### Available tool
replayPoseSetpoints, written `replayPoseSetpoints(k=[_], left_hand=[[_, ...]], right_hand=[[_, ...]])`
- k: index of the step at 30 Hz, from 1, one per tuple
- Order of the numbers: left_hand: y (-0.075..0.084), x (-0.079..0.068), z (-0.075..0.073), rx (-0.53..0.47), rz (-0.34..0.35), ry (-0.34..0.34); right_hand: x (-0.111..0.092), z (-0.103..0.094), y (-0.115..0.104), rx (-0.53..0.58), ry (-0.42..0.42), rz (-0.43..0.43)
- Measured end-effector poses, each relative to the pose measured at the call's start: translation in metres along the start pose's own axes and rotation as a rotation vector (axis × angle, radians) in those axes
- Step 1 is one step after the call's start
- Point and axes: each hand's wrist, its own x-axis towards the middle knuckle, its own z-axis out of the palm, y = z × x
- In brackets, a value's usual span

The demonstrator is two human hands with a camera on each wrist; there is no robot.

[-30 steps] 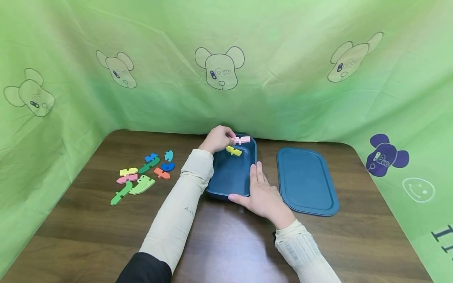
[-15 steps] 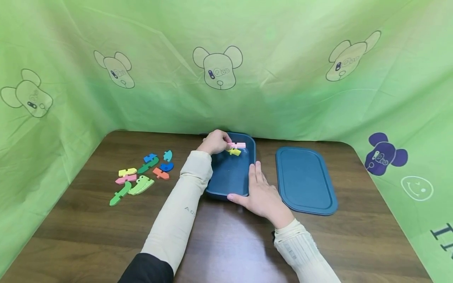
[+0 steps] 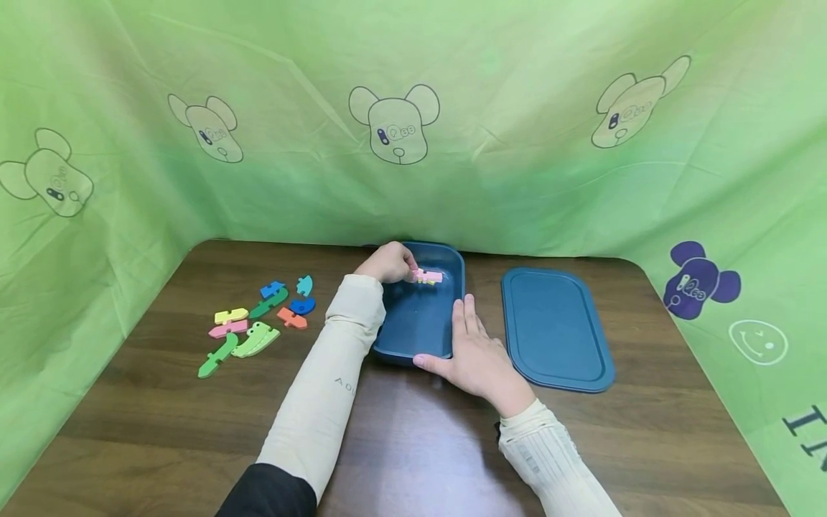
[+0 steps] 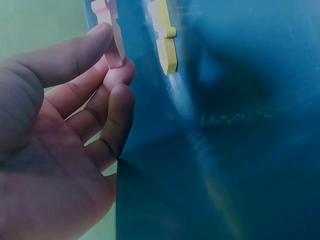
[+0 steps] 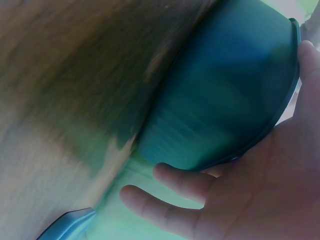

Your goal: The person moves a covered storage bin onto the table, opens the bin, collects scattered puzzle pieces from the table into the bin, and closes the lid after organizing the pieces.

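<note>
My left hand (image 3: 390, 263) reaches into the back of a blue rectangular box (image 3: 413, 323). Between thumb and fingertips it pinches a small pink notched puzzle piece (image 3: 429, 276). A yellow notched piece (image 4: 170, 42) lies in the box beside the pink one in the left wrist view; from the head it is mostly covered by the pink piece. At the box's near right corner rests my right hand (image 3: 483, 362), thumb along the front rim and straight fingers along the right side. The right wrist view shows its palm against the box's outer wall (image 5: 225, 90).
Left of the box lie several coloured puzzle pieces, among them a light green crocodile head (image 3: 257, 339), an orange piece (image 3: 293, 318) and a pink pointed piece (image 3: 228, 329). A blue lid (image 3: 557, 330) lies flat on the right. A green printed cloth (image 3: 400, 201) hangs behind the wooden table (image 3: 413, 438).
My left hand has lowered the pink piece toward the yellow one and a little left, so it now covers most of the yellow piece. The right hand stays at the box corner.
</note>
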Motion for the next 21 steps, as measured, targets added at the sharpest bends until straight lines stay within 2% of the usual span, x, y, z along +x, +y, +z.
replayPoseSetpoints(k=[8,12,16,21], left_hand=[[-0.005,0.004,0.005,-0.042,-0.041,-0.027],[-0.006,0.004,0.004,-0.056,-0.033,-0.017],[-0.001,-0.002,-0.004,-0.109,-0.018,0.061],[0.013,-0.011,-0.021,-0.279,0.057,0.185]], right_hand=[[0.001,0.0,-0.001,0.004,-0.004,0.004],[0.001,0.001,-0.003,0.003,-0.007,0.002],[0.001,0.0,-0.003,0.003,-0.006,-0.002],[0.001,-0.001,-0.001,0.006,-0.009,0.002]])
